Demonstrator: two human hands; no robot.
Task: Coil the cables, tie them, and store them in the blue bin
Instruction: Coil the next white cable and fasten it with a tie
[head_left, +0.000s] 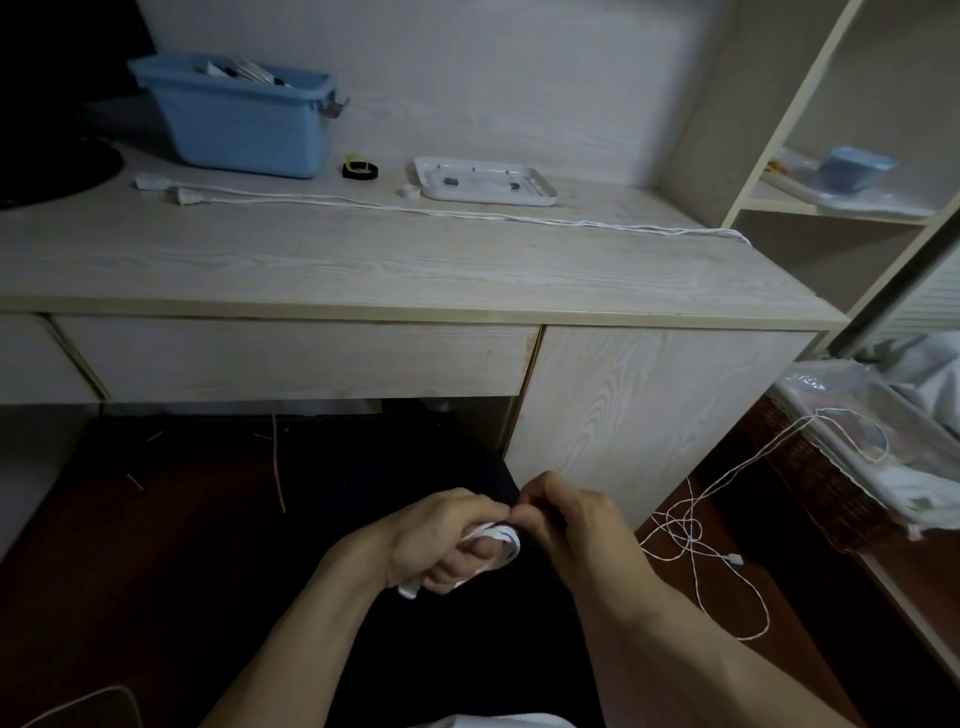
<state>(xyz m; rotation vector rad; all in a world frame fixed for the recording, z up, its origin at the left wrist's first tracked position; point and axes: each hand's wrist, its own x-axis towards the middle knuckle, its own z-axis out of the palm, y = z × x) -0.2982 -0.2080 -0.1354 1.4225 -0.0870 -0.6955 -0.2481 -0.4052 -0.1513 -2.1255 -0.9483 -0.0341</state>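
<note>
My left hand (441, 540) is closed around a small coil of white cable (501, 540), held low in front of the desk. My right hand (566, 514) meets it from the right, fingertips pinched at the top of the coil; what they pinch is hidden. The blue bin (234, 124) stands at the desk's back left with some items inside. A long white cable (415, 208) lies stretched across the desk and drops off its right end. Another white cable (696, 540) lies tangled on the floor to the right.
A roll of black and yellow ties (360, 169) sits beside the bin. A white tray (485, 182) lies at the desk's back middle. Open shelves (831, 208) rise at the right. A wicker basket (826, 467) with a plastic cover stands on the floor at right.
</note>
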